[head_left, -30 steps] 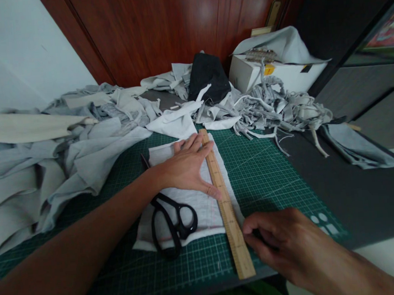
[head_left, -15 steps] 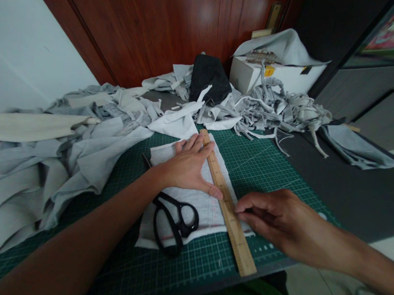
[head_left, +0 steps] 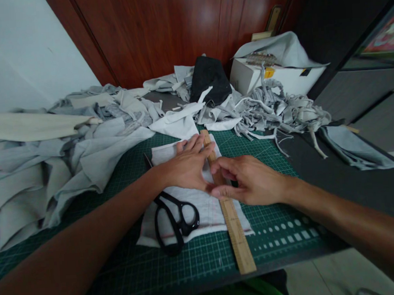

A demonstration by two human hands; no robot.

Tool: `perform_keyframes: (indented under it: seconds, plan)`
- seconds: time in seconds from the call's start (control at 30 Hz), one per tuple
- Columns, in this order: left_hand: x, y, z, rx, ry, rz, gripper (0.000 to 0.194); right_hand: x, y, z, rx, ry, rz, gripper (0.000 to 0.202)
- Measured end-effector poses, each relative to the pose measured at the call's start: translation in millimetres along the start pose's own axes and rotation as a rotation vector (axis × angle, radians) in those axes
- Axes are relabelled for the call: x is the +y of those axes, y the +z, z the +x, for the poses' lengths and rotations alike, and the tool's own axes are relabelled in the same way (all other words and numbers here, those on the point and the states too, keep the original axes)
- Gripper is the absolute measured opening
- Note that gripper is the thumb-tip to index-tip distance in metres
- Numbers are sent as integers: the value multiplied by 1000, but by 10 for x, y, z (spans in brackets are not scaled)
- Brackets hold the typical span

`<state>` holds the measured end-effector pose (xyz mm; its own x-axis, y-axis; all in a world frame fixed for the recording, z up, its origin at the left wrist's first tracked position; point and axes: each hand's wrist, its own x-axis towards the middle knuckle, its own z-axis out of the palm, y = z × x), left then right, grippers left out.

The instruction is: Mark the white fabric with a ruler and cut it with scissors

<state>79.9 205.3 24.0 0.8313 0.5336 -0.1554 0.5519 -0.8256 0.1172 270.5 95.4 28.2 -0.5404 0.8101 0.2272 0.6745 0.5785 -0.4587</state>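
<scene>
My left hand (head_left: 189, 168) lies flat with fingers spread, pressing a white cloth piece (head_left: 205, 214) and the left edge of a wooden ruler (head_left: 237, 239). My right hand (head_left: 249, 179) is over the ruler's middle, its thumb and forefinger curled close to my left thumb. Whatever its fingertips pinch, if anything, is too small or hidden to make out. Faint reddish lines show on the cloth. Black-handled scissors (head_left: 180, 229) rest on the cloth's left part, their blades partly under my left wrist. Beneath everything is a green gridded cutting mat (head_left: 205, 259).
Grey and white fabric scraps (head_left: 92, 150) are heaped on the left. Behind the mat are a black cloth item (head_left: 210, 79) and tangled grey fabric strips (head_left: 268, 109). A white box (head_left: 246, 77) stands at the back right. Folded grey cloth (head_left: 355, 147) lies near the right edge.
My right hand has moved up and left, from beside the lower ruler to over its middle near my left thumb. The left hand, ruler, cloth and scissors stay nearly in place.
</scene>
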Motion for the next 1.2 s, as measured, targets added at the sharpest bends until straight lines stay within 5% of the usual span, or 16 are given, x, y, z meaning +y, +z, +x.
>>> perform_keyframes:
  seconds: [0.17,0.33,0.47,0.53,0.7,1.03,1.2]
  plan:
    - [22,-4,5,-1,-12,-8,134,82,132,36,-97,-62,-125,34]
    - [-44,-144,-48,-67,36,-85,140,97,181,2,-82,-78,-194,57]
    - [241,-209,-434,136,63,-212,91,120,219,6,-77,-76,-276,59]
    - [516,-101,-725,268,38,-239,72,133,236,6,-72,-102,-293,54]
    - [1030,403,-1290,486,-60,-200,79,139,244,-2,-55,-131,-277,47]
    - [1103,626,-1349,576,37,-214,36,91,232,16,-39,-122,-333,42]
    - [1113,688,-1376,591,115,-203,32,97,247,17,-28,-111,-367,43]
